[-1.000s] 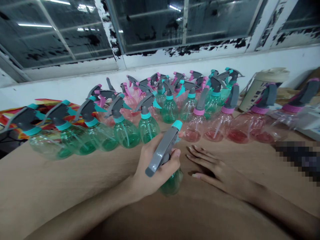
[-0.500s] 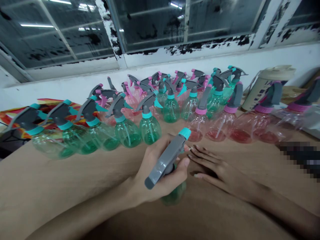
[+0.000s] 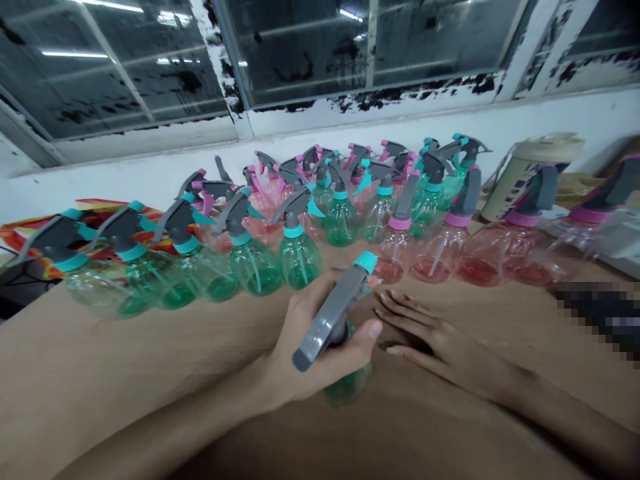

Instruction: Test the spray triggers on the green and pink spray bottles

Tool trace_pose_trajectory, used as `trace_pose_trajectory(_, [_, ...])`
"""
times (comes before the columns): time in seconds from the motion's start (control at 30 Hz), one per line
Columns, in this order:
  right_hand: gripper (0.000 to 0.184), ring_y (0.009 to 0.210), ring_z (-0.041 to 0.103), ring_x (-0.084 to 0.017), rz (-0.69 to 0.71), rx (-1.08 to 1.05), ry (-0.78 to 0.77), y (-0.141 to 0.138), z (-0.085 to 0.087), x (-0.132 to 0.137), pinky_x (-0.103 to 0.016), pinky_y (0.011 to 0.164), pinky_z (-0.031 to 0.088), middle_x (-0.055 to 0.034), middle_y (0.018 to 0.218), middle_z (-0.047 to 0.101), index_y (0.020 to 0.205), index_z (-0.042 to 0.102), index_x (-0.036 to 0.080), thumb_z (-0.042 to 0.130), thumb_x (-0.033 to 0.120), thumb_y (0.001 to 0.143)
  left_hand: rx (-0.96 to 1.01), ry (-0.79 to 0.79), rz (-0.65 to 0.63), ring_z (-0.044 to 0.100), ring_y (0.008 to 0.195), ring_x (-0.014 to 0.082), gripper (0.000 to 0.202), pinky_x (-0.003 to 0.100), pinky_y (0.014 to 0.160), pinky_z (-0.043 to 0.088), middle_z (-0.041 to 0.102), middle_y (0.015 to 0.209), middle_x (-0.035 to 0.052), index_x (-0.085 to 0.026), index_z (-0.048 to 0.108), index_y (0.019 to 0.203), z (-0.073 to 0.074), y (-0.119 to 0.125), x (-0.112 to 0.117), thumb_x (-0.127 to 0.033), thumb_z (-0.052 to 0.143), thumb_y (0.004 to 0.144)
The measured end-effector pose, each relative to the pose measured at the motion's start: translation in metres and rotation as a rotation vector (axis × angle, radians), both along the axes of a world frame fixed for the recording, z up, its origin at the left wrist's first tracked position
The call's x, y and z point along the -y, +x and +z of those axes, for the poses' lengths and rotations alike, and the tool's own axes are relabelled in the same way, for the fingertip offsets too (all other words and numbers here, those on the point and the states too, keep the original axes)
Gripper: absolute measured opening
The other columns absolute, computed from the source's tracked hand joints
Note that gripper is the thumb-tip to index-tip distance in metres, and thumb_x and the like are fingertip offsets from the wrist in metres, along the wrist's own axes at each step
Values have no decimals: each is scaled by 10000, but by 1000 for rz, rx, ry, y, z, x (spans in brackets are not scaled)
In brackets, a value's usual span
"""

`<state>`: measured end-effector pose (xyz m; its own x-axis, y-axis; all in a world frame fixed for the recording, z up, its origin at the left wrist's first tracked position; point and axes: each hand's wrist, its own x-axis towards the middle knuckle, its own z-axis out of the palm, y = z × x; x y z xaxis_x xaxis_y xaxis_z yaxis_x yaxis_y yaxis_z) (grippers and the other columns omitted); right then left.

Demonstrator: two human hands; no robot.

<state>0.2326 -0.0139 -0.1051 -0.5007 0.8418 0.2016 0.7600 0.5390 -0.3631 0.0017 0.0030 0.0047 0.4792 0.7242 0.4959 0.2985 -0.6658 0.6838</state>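
My left hand [image 3: 320, 347] is wrapped around the neck of a green spray bottle [image 3: 345, 388] at the near middle of the table. This bottle has a grey trigger head with a turquoise nozzle that points away and to the right; my fingers hide its collar and much of its body. Just to the right, my right hand [image 3: 435, 333] lies on the tabletop, fingers stretched out and holding nothing. Ahead of my left hand stands a row of green spray bottles [image 3: 255, 267]. Beyond my right hand is a row of pink spray bottles [image 3: 433, 257].
More pink and green bottles [image 3: 343, 220] crowd the back of the wooden table [image 3: 165, 360]. A cream flask [image 3: 525, 173] stands at the back right. Red and yellow patterned material [image 3: 107, 210] lies behind the bottles at left. A dark, pixelated object [image 3: 600, 317] lies at right.
The trigger head in my left hand has tilted very slightly, and my left thumb has shifted a little to the right. My right hand stays flat in nearly the same place.
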Motion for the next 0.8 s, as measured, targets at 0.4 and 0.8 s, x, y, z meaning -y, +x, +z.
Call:
trace_pose_trajectory(0.4, [542,1353,292,-218,-20,-27,42,-3,-1,-3,-450,1107,288,-28,1441,394,1364,420,241,431,512,895,63,147,93,601,954,239,263,394,812,497,627,931,67,-213,599,954,-13,4,-6,-193,478,722])
trace_pose_trajectory(0.8, [371,1284,420,-202,-8,-166,82,-1,-1,-9,-418,1079,347,-24,1296,575,1187,611,229,482,424,898,126,212,422,517,604,132,66,262,616,437,556,641,-34,-189,604,742,-22,40,-86,-249,577,747])
